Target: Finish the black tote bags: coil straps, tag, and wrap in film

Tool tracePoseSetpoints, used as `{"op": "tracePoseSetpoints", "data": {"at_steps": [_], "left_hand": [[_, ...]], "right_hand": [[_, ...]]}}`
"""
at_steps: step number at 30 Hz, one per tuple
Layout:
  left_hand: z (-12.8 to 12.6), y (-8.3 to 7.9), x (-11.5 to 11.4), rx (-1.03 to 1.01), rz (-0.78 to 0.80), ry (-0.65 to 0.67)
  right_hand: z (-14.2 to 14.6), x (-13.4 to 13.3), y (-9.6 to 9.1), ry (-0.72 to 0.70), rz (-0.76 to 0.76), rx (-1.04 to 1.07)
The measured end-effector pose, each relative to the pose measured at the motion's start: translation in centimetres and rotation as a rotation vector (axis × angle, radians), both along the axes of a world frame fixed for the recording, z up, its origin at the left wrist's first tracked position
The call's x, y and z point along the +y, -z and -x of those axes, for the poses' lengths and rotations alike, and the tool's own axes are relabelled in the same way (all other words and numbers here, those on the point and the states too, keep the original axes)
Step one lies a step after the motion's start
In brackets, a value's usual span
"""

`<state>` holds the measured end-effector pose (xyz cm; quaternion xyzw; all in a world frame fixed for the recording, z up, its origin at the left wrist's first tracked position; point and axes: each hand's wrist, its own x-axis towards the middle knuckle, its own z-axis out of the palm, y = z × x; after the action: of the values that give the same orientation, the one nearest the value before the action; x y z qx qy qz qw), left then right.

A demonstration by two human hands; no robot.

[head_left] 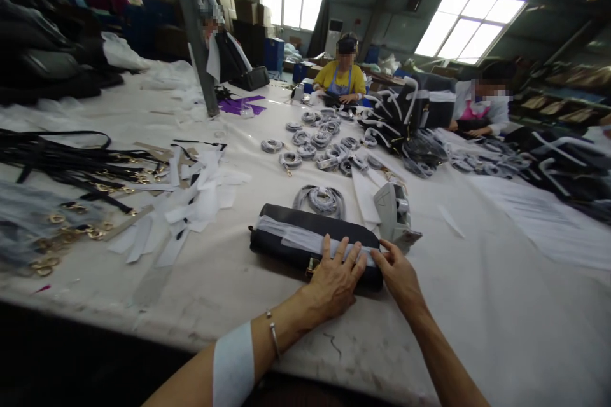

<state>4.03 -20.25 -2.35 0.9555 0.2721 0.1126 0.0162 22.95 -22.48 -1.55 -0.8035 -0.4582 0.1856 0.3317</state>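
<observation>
A black handbag (277, 248) lies on its side on the table in front of me, with a strip of white wrapping (296, 233) along its top and a gold clasp on the near face. Spread over the wrapping and pressing on the bag is my left hand (335, 276), fingers apart. My right hand (400, 273) pinches the bag's right end, at the end of the wrapping, between thumb and fingers. Just behind the bag lies a coiled wrapped strap (322, 200). A grey tape dispenser (394, 213) stands beyond my right hand.
Several wrapped strap coils (319, 138) are spread across the table behind. On the left lie black straps with gold hooks (95, 165) and white paper strips (200, 197). A metal post (193, 32) rises at the back left. Co-workers (341, 76) sit opposite, near black bags (432, 98).
</observation>
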Motion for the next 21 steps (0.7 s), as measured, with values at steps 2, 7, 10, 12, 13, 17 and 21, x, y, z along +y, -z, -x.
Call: {"op": "tracePoseSetpoints", "data": {"at_steps": [2, 7, 10, 12, 13, 17, 21], "left_hand": [[0.0, -0.4, 0.1, -0.013, 0.014, 0.015], [2.7, -3.4, 3.6, -0.037, 0.086, -0.031], [6.7, -5.3, 7.0, -0.019, 0.045, -0.210], [9.6, -6.1, 8.8, 0.061, 0.140, -0.269], [10.9, -6.4, 9.5, 0.092, 0.197, -0.255], [14.1, -6.9, 10.6, 0.149, 0.265, -0.232], [14.5, -7.1, 11.7, 0.228, 0.320, -0.300]], "right_hand": [[0.2, -0.1, 0.3, -0.018, -0.047, -0.036], [-0.8, -0.3, 1.0, -0.078, -0.052, 0.077], [-1.5, -0.7, 1.0, -0.126, -0.076, 0.118], [-1.7, -1.2, 0.6, -0.168, -0.091, 0.108], [-1.8, -1.5, 0.2, -0.182, -0.090, 0.073], [-2.5, -1.5, -1.6, -0.237, -0.108, -0.159], [-3.0, 0.7, -3.1, -0.440, 0.027, 0.129]]}}
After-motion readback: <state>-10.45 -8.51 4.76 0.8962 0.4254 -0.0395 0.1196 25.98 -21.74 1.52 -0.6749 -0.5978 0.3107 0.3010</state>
